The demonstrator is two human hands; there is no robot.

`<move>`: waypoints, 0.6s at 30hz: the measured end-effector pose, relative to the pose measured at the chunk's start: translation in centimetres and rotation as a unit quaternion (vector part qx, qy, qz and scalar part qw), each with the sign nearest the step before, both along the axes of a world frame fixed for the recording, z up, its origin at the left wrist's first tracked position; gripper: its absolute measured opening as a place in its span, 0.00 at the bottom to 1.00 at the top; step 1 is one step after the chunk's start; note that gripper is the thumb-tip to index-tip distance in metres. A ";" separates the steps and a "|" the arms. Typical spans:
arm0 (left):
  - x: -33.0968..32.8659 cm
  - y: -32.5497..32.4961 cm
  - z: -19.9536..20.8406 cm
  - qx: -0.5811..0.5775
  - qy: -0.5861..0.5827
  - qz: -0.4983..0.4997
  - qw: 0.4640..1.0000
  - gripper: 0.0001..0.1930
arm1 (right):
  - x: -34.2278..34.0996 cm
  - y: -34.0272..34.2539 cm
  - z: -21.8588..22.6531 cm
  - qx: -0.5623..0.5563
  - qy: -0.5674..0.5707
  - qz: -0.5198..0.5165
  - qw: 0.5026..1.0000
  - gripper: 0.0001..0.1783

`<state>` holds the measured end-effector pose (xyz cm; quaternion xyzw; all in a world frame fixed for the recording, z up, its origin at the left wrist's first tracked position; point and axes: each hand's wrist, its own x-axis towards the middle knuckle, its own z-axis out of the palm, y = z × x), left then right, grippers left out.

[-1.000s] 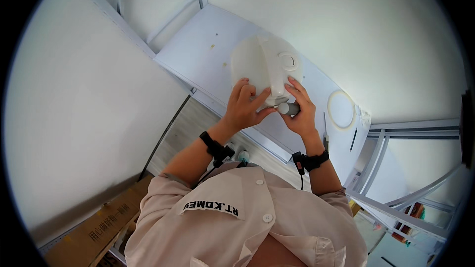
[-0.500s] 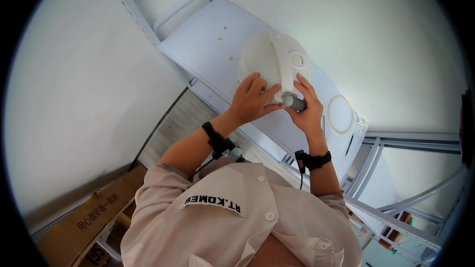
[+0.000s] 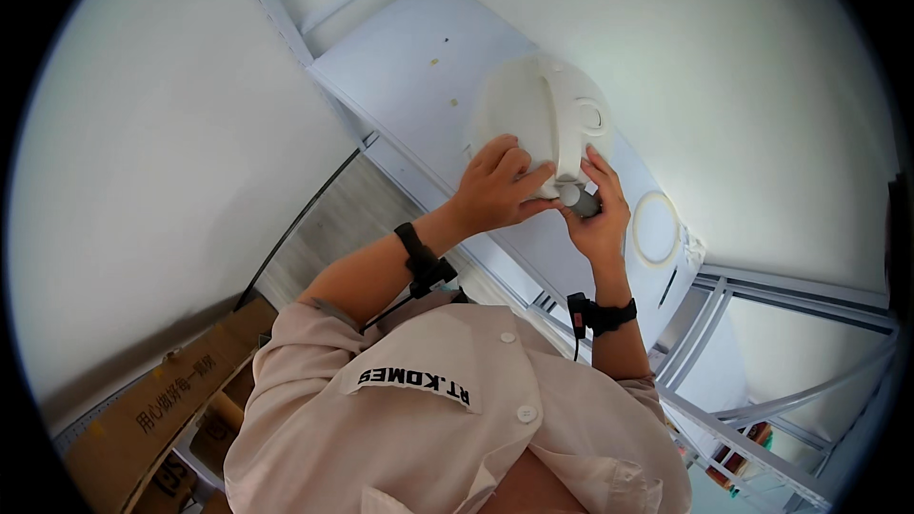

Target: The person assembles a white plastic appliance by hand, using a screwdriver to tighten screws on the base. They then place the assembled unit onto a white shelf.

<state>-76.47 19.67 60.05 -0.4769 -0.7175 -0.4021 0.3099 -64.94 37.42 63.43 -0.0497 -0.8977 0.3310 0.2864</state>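
A white, domed, shell-like object [image 3: 519, 100] with a raised strip and a round disc on its top is over the white table; its exact kind I cannot tell. My left hand [image 3: 495, 186] is closed at its near left edge, with the index finger reaching toward the strip and the thumb underneath. On the right, my right hand [image 3: 602, 219] grips the near edge, fingers up along the side. A short grey cylinder [image 3: 586, 203] sticks out by the right palm, at the shell's near edge. The palms hide how the cylinder joins the shell.
The white table [image 3: 400, 57] runs diagonally, with small yellowish bits on it. A pale ring [image 3: 657, 228] and a thin black stick [image 3: 668, 286] lie at its right end. Grey metal framing [image 3: 709, 319] stands at right; an open cardboard box [image 3: 167, 409] sits lower left.
The white object and both hands appear slightly farther right, and the whole view has shifted a little. Both hands keep about the same hold.
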 end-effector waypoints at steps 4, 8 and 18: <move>-0.2 0.1 -0.2 0.002 -0.002 -0.001 1.000 0.27 | -0.2 0.3 -0.1 -0.009 -0.001 0.005 1.000 0.40; -0.7 0.2 -0.5 -0.005 0.001 -0.004 1.000 0.28 | -0.4 0.7 -0.3 0.004 0.016 0.010 1.000 0.40; -1.1 0.2 0.1 -0.011 0.002 -0.019 1.000 0.26 | -0.1 2.0 0.2 -0.070 -0.047 0.048 0.995 0.40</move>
